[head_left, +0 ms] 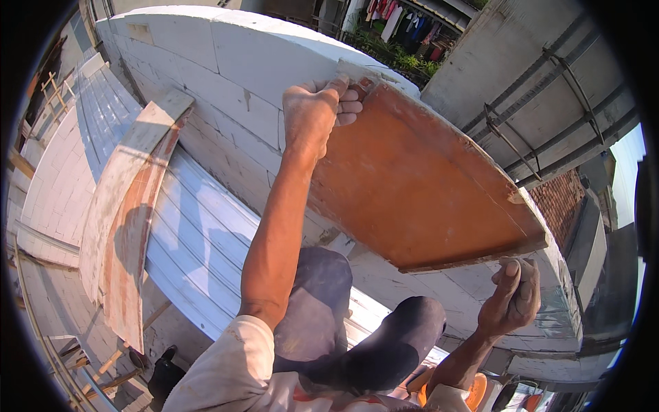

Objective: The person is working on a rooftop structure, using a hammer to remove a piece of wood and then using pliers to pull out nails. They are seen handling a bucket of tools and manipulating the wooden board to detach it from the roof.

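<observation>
An orange-brown board (425,185) with a worn, chipped rim leans against the white block wall (247,51), its upper edge near the wall's top. My left hand (316,113) reaches up and is closed at the board's upper left corner, fingers bent over the edge beside a small reddish-brown block (362,85). Just below the board's lower right corner, my right hand (509,300) is closed with the fingers curled. Something greyish shows at its fingertips, too small and dusty to name.
Corrugated metal sheets (206,226) lie below the wall, with long planks (134,226) across them at left. Tied steel bars (549,103) jut along a concrete slab at upper right. My bent knees (405,329) are under the board. Clothes (405,20) hang beyond the wall.
</observation>
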{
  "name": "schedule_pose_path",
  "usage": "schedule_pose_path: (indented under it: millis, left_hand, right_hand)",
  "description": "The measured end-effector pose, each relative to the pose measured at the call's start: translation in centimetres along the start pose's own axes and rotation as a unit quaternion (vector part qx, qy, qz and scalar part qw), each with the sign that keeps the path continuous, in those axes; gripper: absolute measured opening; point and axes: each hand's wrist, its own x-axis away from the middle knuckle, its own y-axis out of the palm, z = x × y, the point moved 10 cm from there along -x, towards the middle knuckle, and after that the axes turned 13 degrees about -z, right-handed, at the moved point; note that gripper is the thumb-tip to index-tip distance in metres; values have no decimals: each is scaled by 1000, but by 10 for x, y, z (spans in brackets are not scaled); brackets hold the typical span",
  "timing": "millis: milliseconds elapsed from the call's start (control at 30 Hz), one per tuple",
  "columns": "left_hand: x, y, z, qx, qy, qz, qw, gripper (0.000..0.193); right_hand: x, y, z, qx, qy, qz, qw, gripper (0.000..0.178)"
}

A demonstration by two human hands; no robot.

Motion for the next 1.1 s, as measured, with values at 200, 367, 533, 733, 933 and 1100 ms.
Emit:
schedule_pose_path:
  millis: [200,367,533,733,933,1100]
  left_hand:
    - [-3,1,-2,49,21,17,998,21]
    - [-5,7,-1,97,35,-26,994,22]
    - [-6,1,-3,99,23,-25,994,24]
    - [-7,2,-3,82,20,-21,996,20]
    - [-9,-3,-4,98,21,-19,995,18]
    - [-8,-4,-7,122,21,-18,992,17]
  right_hand:
    - [-161,136,-88,-3,-183,-78,980,20]
    - [-204,205,-97,23,-167,-125,978,35]
    - [-219,227,-104,86,-146,-172,970,38]
    - [-220,236,-94,66,-140,-161,975,39]
    - [-214,230,-100,78,-155,-131,976,34]
    - [-218,241,-92,75,-150,-171,971,37]
